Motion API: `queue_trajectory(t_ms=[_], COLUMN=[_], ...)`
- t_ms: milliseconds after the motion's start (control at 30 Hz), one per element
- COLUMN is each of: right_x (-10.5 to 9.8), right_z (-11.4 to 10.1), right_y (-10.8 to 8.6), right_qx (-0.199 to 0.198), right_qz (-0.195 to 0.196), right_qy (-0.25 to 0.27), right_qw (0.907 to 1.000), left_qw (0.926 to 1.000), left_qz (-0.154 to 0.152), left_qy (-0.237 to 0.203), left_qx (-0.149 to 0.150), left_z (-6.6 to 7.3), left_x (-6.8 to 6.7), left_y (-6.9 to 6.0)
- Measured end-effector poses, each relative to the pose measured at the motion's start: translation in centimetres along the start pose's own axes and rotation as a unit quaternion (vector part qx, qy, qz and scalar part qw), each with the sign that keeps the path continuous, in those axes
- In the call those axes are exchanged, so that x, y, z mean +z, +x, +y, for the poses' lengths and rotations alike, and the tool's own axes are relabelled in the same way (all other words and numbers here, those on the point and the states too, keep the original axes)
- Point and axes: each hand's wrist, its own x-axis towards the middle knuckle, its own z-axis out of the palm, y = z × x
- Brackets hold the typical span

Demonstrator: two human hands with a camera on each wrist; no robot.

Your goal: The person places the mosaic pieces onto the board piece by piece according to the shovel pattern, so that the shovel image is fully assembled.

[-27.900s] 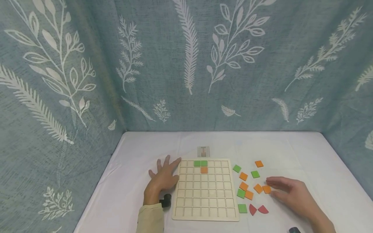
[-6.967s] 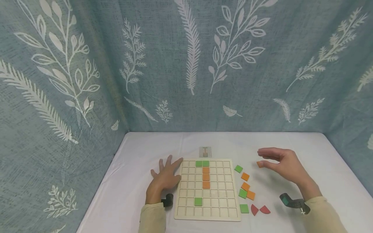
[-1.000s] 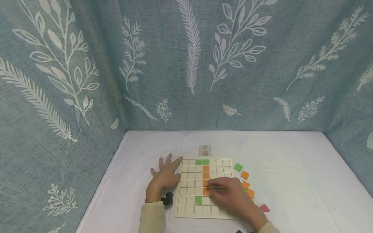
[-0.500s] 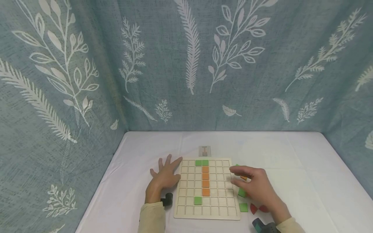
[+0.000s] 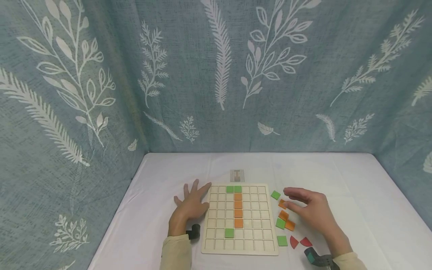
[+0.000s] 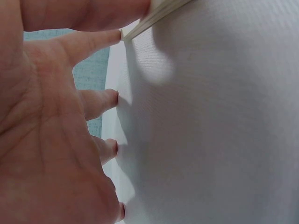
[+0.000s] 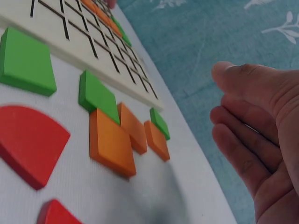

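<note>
A: How does the layout stand in front of you?

B: Your wooden grid board point(image 5: 219, 244) carries seven tiles. Two green squares point(image 5: 234, 189) sit side by side in the top row, four orange squares point(image 5: 238, 209) run straight down under the right-hand one, and a lone green square point(image 5: 229, 233) lies lower, one column to the left of that line.

A: And what is off the board?

B: Eight pieces lie on the white cloth point(image 5: 351, 180) to your right: three loose green squares point(image 5: 282, 241), three loose orange squares point(image 5: 290, 225) and two red quarter-circles point(image 5: 294, 242). By that count I'd judge you about midway, though I can't tell whether every piece belongs on the grid. The pattern on the small card point(image 5: 237, 175) beyond the board is too tiny to read.

A: What are your hands doing?

B: Your left hand point(image 5: 189, 204) is spread flat-fingered, index fingertip and thumb at the board's left edge. Your right hand point(image 5: 312, 208) holds nothing; its thumb and fingers curve apart near the farthest loose orange square point(image 5: 281, 204), apparently above the cloth.
</note>
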Motion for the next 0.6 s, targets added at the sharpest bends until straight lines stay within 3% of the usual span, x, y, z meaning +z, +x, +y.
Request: queue_trajectory(t_ms=[600], right_x=[0.7], right_z=[1.9], right_y=[-0.5], right_qx=[0.091], right_qz=[-0.038], right_qy=[-0.048], right_qw=[0.9940], left_qw=[0.9999], left_qz=[-0.001], left_qy=[0.013], left_qx=[0.002], left_z=[-0.2], left_x=[0.0], left_y=[0.2])
